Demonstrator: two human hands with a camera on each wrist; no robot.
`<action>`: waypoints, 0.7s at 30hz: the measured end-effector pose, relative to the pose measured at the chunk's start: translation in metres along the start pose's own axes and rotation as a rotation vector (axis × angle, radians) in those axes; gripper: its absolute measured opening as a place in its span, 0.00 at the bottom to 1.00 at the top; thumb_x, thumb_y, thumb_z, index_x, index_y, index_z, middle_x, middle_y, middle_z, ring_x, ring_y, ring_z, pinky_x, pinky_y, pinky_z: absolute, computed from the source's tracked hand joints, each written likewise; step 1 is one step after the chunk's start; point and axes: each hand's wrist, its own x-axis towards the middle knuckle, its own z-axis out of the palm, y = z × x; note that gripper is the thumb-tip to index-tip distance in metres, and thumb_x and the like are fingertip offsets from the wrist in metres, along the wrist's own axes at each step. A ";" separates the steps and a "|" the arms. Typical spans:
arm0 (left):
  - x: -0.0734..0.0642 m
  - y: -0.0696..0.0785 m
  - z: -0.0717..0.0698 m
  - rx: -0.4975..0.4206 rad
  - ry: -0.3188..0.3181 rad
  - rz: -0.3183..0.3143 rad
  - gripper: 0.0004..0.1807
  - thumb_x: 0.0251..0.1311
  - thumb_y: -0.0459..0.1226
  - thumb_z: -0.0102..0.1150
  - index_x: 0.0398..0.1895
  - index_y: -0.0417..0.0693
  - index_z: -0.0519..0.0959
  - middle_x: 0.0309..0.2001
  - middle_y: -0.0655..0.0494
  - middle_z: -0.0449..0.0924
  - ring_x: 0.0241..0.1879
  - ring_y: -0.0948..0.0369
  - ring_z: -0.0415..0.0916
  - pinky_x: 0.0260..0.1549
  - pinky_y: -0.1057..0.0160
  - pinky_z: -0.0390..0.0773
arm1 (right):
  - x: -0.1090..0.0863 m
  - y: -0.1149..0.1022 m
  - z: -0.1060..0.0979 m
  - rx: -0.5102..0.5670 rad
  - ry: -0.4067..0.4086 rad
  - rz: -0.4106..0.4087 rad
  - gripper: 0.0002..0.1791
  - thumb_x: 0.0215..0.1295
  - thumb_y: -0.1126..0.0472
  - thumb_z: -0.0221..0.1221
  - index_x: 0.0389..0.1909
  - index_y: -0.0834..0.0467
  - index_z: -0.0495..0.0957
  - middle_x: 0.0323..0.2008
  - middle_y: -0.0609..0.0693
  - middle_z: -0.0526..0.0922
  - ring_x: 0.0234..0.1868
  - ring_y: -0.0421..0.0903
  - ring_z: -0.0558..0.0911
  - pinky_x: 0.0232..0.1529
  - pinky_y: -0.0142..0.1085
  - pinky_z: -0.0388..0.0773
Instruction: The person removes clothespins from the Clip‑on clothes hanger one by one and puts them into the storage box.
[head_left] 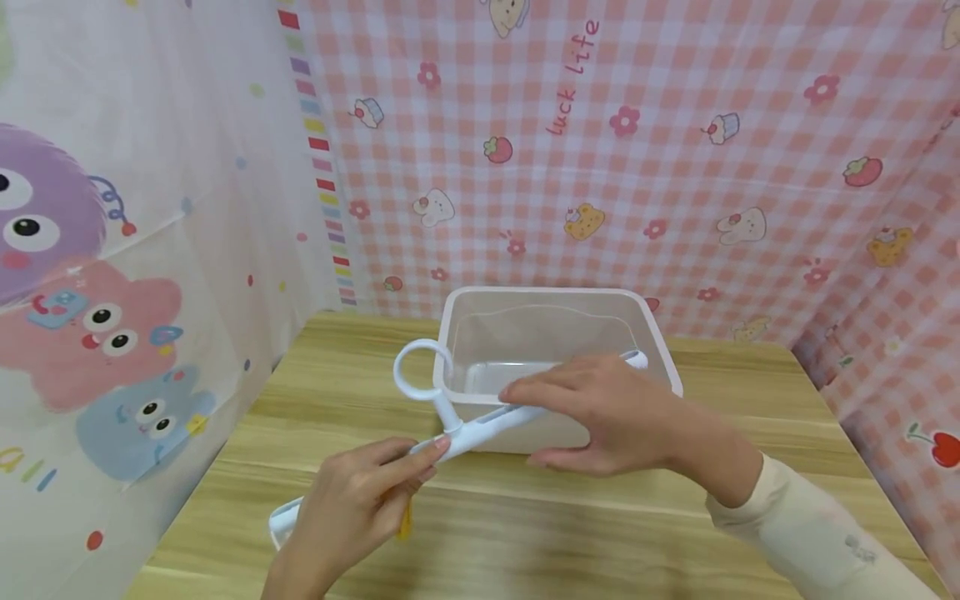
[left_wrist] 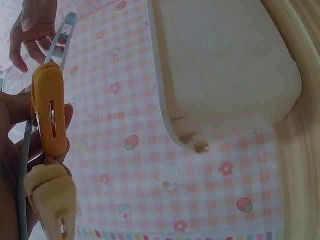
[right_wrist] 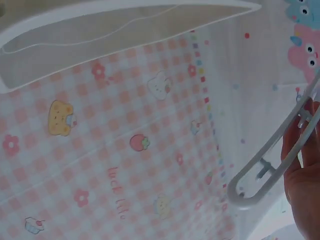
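My left hand [head_left: 360,492] pinches a light blue clip hanger [head_left: 487,427] close to the base of its ring-shaped hook. The hanger slants across the front of the bin, its left end showing beyond the left wrist. From its underside hang an orange clothes peg [left_wrist: 50,110] and a cream clothes peg [left_wrist: 52,200], both beside the left fingers in the left wrist view. Over the hanger's right half is my right hand [head_left: 600,412], fingers extended and thumb apart. In the right wrist view, the slotted hanger end [right_wrist: 265,170] passes beside the right fingers.
Behind the hanger, a whitish plastic bin [head_left: 555,292] stands on the wood-grain table [head_left: 352,358]. A pink checked cloth [head_left: 555,183] hangs at the back, and a white cartoon-printed cloth [head_left: 247,183] hangs at the left.
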 end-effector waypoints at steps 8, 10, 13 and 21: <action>0.003 0.003 0.001 -0.006 -0.024 0.045 0.17 0.77 0.48 0.48 0.56 0.60 0.86 0.24 0.66 0.76 0.20 0.75 0.59 0.21 0.84 0.60 | 0.005 -0.004 0.017 0.051 -0.161 0.009 0.26 0.56 0.52 0.75 0.55 0.50 0.79 0.47 0.41 0.89 0.39 0.36 0.88 0.37 0.30 0.84; 0.003 0.004 0.001 0.001 -0.029 0.052 0.17 0.77 0.48 0.48 0.56 0.61 0.86 0.25 0.66 0.77 0.20 0.74 0.59 0.21 0.84 0.61 | 0.005 -0.004 0.020 0.063 -0.181 0.018 0.21 0.58 0.54 0.74 0.52 0.48 0.80 0.44 0.39 0.89 0.34 0.34 0.84 0.33 0.27 0.80; 0.004 0.004 0.002 0.012 -0.032 0.063 0.17 0.78 0.49 0.48 0.56 0.62 0.86 0.25 0.66 0.78 0.19 0.74 0.59 0.21 0.83 0.61 | 0.005 -0.004 0.024 0.069 -0.171 0.018 0.16 0.58 0.58 0.73 0.47 0.48 0.82 0.40 0.37 0.88 0.30 0.32 0.80 0.31 0.24 0.76; 0.004 0.007 0.005 0.050 -0.027 0.102 0.19 0.80 0.47 0.43 0.55 0.64 0.86 0.23 0.66 0.74 0.19 0.73 0.57 0.19 0.81 0.58 | 0.000 -0.005 0.026 0.145 -0.210 0.087 0.12 0.57 0.59 0.74 0.42 0.48 0.85 0.36 0.35 0.88 0.30 0.29 0.80 0.34 0.24 0.78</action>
